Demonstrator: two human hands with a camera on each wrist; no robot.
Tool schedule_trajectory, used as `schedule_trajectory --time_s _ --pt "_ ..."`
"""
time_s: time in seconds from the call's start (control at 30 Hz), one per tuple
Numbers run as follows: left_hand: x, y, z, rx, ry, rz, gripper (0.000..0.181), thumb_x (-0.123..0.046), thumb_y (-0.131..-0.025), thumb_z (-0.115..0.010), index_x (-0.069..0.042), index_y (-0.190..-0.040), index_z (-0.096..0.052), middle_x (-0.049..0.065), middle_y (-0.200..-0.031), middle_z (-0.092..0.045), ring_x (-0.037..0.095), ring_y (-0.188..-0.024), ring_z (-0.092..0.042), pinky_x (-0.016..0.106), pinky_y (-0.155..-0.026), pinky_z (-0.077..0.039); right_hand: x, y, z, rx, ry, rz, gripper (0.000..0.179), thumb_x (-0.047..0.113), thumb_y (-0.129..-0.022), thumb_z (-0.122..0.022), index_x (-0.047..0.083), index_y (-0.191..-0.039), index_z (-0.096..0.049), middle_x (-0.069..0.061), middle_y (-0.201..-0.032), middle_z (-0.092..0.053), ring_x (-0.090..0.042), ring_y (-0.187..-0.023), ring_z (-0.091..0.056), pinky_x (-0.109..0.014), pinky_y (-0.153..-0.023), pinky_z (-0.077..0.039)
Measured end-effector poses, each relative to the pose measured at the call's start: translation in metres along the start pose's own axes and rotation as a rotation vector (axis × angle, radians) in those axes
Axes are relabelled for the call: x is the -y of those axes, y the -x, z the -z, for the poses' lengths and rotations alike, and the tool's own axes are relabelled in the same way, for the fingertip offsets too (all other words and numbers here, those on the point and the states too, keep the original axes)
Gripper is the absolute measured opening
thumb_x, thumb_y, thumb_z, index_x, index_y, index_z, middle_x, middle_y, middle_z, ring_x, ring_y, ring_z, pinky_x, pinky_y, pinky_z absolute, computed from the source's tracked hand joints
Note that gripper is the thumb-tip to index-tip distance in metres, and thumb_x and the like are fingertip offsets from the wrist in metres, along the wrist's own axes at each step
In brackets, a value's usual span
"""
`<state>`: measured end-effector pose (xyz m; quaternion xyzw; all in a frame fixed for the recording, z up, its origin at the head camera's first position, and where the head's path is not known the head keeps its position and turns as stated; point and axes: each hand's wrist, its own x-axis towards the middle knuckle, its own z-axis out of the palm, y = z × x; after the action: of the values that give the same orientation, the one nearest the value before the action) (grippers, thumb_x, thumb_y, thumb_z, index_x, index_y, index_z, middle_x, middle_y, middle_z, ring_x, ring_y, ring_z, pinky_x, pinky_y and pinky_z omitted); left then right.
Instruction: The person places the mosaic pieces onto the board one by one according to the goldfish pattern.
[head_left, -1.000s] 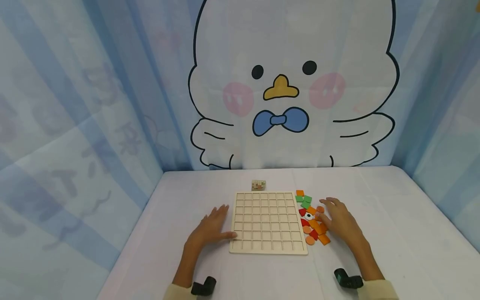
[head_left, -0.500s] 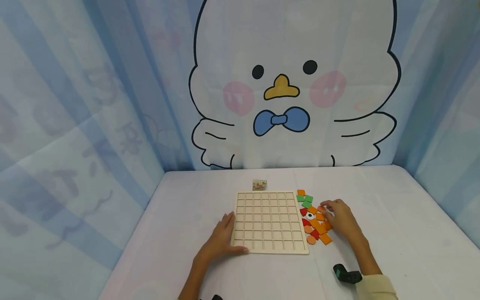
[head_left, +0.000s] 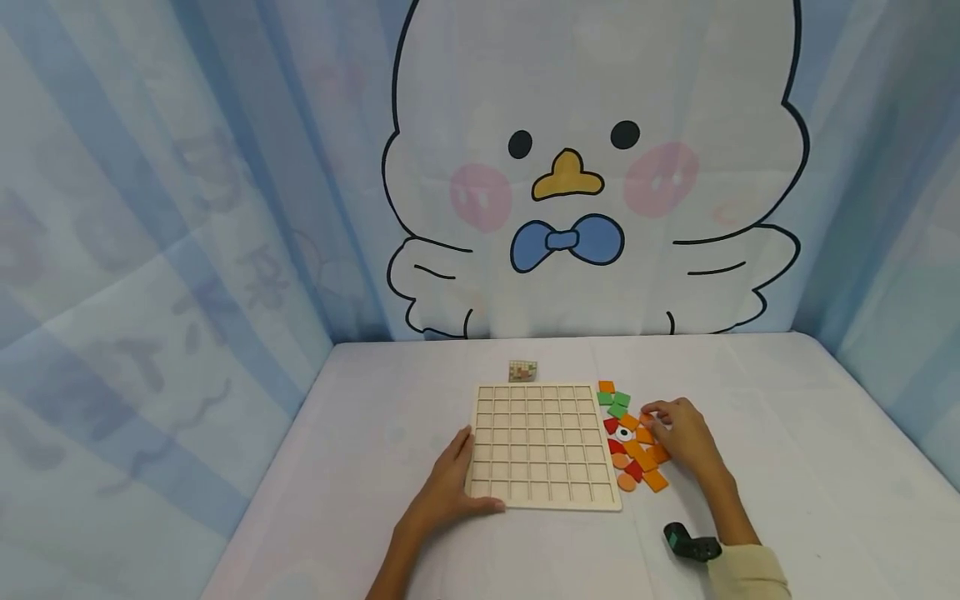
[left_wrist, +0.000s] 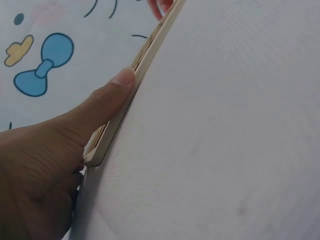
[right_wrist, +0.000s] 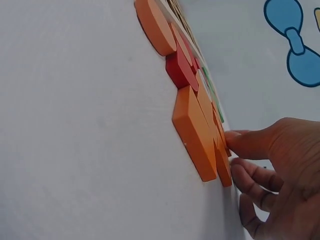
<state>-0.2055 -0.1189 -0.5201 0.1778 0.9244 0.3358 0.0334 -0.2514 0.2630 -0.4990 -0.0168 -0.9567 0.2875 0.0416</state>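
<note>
A pale wooden grid board (head_left: 542, 446) lies flat on the table, its cells bare. At its near left corner my left hand (head_left: 446, 487) holds it, thumb on the front rim and fingers along the left side; the left wrist view shows the thumb (left_wrist: 107, 97) on that rim. Beside the board's right edge my right hand (head_left: 686, 437) pinches a round orange piece (head_left: 646, 418), partly covered by the fingertips. In the right wrist view the thumb (right_wrist: 252, 143) reaches the far side of the orange pieces (right_wrist: 192, 132); the index fingertip is hidden there.
Loose pieces lie right of the board: green squares (head_left: 618, 411), red pieces (head_left: 634, 471), orange squares (head_left: 656, 481), peach rounds (head_left: 626, 482) and a white eye piece (head_left: 624, 434). A small patterned card (head_left: 522, 371) sits behind the board. A curtain with a bird drawing (head_left: 577, 292) hangs behind.
My left hand has slid right and nearer to the front, from the board's left edge to hold its near left corner. My right fingertips have drawn together at the round orange piece.
</note>
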Motion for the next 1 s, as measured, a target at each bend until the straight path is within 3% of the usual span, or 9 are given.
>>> schedule_trajectory --time_s 0.67,1.0 --pt "0.0003 -0.002 -0.006 -0.053 -0.004 0.013 0.128 -0.066 -0.065 -0.08 0.003 -0.153 -0.02 0.021 -0.162 -0.016 0.039 -0.147 -0.023 0.054 -0.116 -0.03 0.0007 -0.0074 -0.0029 -0.022 -0.079 -0.069 0.026 0.013 -0.092 -0.067 -0.006 -0.109 -0.064 -0.022 -0.1 -0.06 -0.027 -0.085 -0.06 -0.032 -0.071 -0.058" --pt "0.0014 0.0001 -0.0078 -0.052 -0.007 0.055 0.128 -0.068 -0.063 -0.079 0.0 -0.154 -0.019 0.018 -0.162 -0.017 0.037 -0.148 -0.023 0.053 -0.116 -0.03 0.0042 -0.0065 -0.0037 -0.025 -0.038 -0.059 0.026 0.014 -0.091 -0.069 -0.008 -0.105 -0.063 -0.021 -0.099 -0.057 -0.027 -0.085 -0.059 -0.037 -0.076 -0.058"
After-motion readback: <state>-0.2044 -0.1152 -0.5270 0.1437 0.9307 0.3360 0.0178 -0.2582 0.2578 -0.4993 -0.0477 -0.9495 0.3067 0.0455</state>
